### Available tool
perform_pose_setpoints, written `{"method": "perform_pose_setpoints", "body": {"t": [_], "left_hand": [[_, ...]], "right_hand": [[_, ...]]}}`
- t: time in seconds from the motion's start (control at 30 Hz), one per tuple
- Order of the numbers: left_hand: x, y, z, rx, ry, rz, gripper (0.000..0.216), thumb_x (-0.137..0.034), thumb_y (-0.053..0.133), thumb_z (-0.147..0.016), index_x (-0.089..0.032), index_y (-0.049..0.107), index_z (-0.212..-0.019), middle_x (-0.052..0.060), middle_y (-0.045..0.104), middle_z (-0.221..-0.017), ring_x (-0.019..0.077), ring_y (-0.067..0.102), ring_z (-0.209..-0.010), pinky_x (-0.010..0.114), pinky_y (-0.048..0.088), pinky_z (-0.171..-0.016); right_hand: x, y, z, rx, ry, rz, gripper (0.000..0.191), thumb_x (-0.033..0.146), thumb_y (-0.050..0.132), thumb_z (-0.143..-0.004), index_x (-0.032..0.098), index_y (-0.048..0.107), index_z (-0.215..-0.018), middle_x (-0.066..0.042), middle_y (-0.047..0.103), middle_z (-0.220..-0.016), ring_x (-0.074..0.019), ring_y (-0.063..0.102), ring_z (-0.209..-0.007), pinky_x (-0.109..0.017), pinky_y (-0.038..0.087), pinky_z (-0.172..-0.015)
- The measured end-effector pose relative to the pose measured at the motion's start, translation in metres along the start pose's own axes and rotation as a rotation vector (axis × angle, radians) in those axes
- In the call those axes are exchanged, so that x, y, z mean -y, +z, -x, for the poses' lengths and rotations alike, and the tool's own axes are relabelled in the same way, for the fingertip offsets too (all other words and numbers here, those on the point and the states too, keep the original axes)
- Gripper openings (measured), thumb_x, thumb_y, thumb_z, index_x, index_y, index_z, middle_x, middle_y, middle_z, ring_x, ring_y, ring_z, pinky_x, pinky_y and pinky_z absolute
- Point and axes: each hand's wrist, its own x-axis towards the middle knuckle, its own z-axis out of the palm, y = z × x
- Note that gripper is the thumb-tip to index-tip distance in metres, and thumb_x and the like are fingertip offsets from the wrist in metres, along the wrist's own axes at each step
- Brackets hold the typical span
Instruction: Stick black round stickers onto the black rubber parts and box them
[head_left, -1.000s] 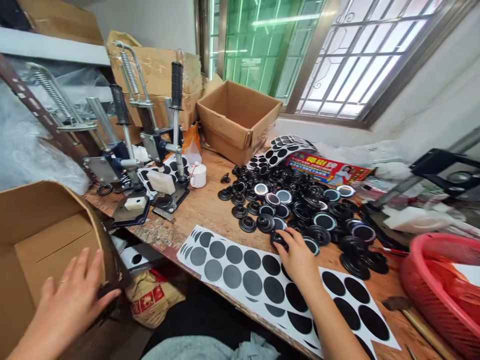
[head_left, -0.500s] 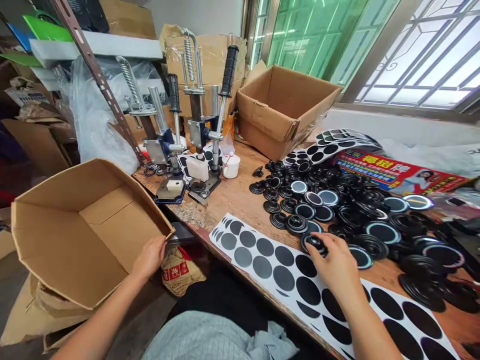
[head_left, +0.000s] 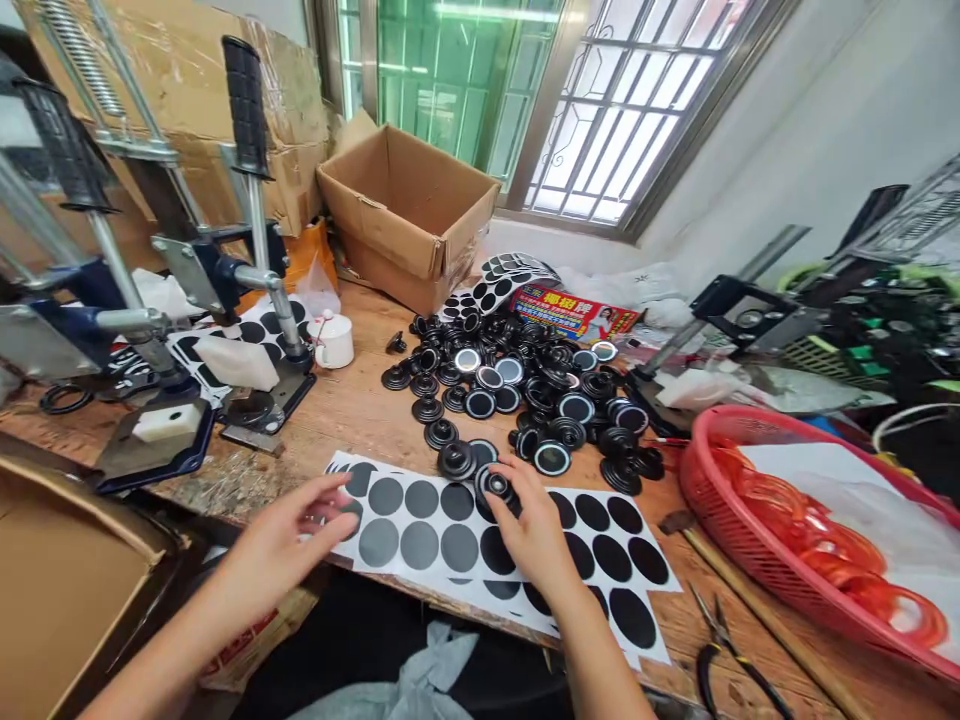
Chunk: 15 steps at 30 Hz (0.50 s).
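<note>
My right hand (head_left: pixel 534 528) is closed round a round black plastic part (head_left: pixel 495 487) held just above a white sheet of black round stickers (head_left: pixel 442 530) at the front edge of the wooden table (head_left: pixel 360 410). My left hand (head_left: pixel 289 540) hovers open over the sheet's left end, fingers spread toward the stickers. Behind the sheet lies a heap of several more black round parts (head_left: pixel 525 385), some with pale rims.
Hand-lever presses (head_left: pixel 247 260) stand at the left. An open cardboard box (head_left: pixel 409 215) sits at the back, another cardboard box (head_left: pixel 67 580) below the table's left. A red basket (head_left: pixel 810 530) is at the right, pliers (head_left: pixel 724 650) and a wooden handle (head_left: pixel 757 620) near it.
My left hand has let go of the cardboard box at the left and come up over the sticker sheet. My right hand still holds the black part. The view swung right.
</note>
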Motion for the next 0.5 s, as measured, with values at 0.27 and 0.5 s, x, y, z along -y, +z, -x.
{"method": "perform_pose_setpoints", "body": {"t": [0.27,0.5], "left_hand": [[-0.024,0.110,-0.075,0.244,0.110,0.210,0.066,-0.039,0.079,-0.064,-0.021,0.058,-0.124,0.016,0.056,-0.131,0.0328,0.054,-0.118,0.049,0.045,-0.096],[-0.006,0.117,-0.073,0.305,0.516,-0.163,0.061,-0.016,0.072,-0.070,-0.032,0.057,-0.126,0.006,0.056,-0.134,0.0287,0.043,-0.128,0.051,0.028,-0.110]], "right_hand": [[0.020,-0.003,0.009,0.042,0.023,-0.254,0.028,0.024,0.058,-0.087,0.026,0.062,-0.114,-0.008,0.053,-0.135,-0.0233,0.048,-0.127,-0.040,0.036,-0.108],[-0.004,-0.011,0.027,-0.351,0.570,-1.064,0.031,0.037,0.067,-0.080,0.023,0.066,-0.108,-0.008,0.065,-0.119,-0.0261,0.060,-0.113,-0.046,0.043,-0.101]]}}
